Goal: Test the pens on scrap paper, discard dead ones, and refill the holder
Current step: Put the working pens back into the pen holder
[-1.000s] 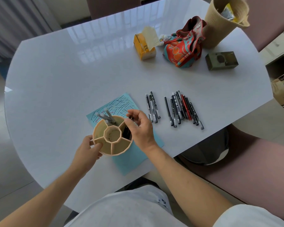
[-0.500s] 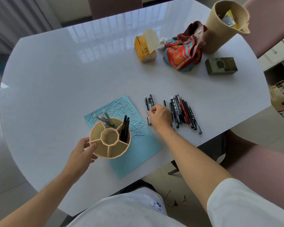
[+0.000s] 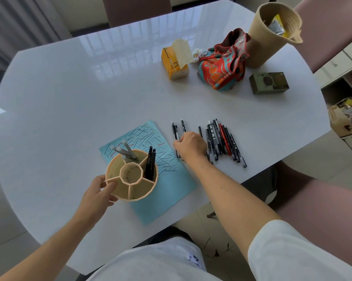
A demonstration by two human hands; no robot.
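Right hand [image 3: 191, 146] is now reaching from the holder [image 3: 131, 175] to the small pen group [image 3: 178, 131] at frame centre, fingers curling onto one (grip not fully visible). Left hand [image 3: 99, 192] is still gripping the holder on the scribbled paper [image 3: 167, 179]; refilling is continuing.

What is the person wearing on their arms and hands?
Nothing on the hands: the left hand and right hand are bare, no gloves, rings or watch showing. Both forearms are bare too. A short white sleeve covers the right upper arm.
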